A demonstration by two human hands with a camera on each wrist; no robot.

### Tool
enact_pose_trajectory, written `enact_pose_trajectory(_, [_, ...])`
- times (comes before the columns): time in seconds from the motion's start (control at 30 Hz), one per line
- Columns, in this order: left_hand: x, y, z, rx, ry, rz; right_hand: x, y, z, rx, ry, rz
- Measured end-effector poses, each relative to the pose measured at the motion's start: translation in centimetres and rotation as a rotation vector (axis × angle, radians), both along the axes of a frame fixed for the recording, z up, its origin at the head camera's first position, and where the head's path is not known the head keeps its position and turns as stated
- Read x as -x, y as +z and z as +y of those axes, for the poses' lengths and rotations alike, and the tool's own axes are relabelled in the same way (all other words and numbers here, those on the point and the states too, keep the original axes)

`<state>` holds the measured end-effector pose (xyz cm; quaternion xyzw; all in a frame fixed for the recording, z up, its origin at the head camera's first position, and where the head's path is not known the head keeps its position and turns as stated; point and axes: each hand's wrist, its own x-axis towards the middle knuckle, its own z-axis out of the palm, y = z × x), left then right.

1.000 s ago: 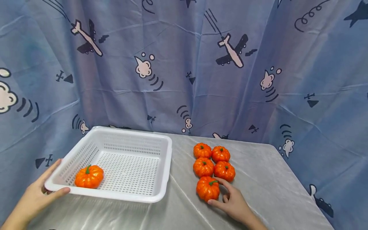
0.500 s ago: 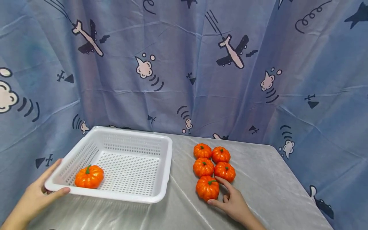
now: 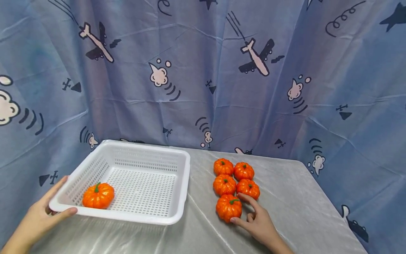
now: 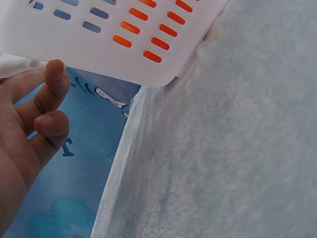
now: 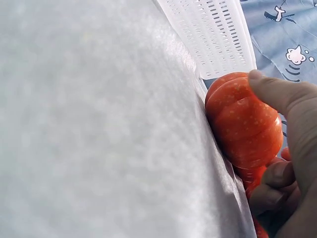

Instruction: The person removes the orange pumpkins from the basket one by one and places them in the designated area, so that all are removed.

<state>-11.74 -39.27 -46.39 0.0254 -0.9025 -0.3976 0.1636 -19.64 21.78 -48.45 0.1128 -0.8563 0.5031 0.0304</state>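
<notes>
My left hand [image 3: 39,217] holds the near left corner of a white plastic basket [image 3: 130,219], thumb on the front rim and fingers along the left side. One small orange pumpkin [image 3: 99,196] with a green stem sits inside, at the basket's near left. To the right, my right hand [image 3: 258,225] has thumb and forefinger around the nearest pumpkin [image 3: 228,209] of a group on the table. In the right wrist view the thumb lies against this pumpkin's ribbed side [image 5: 242,119], and the other fingers are curled below. Part of the left fingers is hidden by the basket.
Behind the nearest pumpkin, several more stand close together in two columns, among them a back left pumpkin [image 3: 223,166] and a right-hand pumpkin [image 3: 248,189]. A pale grey cloth [image 3: 285,197] covers the table. A blue curtain [image 3: 190,70] with aeroplane prints hangs behind.
My right thumb and forefinger have shifted slightly around the nearest pumpkin, which has moved very slightly left. My left hand and the basket have stayed in place.
</notes>
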Motion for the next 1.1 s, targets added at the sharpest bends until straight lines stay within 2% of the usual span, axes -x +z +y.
enact_pose_trajectory(0.2, [0.2,0.2,0.2,0.001,0.002,-0.038,-0.1,0.5,0.0,0.009,-0.063,0.012])
enact_pose_trajectory(0.27, [0.3,0.2,0.3,-0.007,-0.002,-0.038,-0.1,0.8,0.2,0.002,-0.056,0.037])
enact_pose_trajectory(0.4, [0.3,0.1,0.4,-0.017,-0.013,-0.007,0.6,1.8,0.2,-0.015,0.008,0.145])
enact_pose_trajectory(0.57, [0.2,0.3,0.2,0.002,-0.006,0.001,2.0,4.4,-1.0,-0.022,0.067,0.245])
enact_pose_trajectory(0.8, [0.1,0.3,0.2,-0.006,-0.013,-0.006,3.9,8.1,-5.0,-0.041,0.162,0.255])
enact_pose_trajectory(1.1, [0.0,0.1,0.1,-0.014,-0.004,-0.01,6.8,10.3,-11.8,-0.077,0.352,0.293])
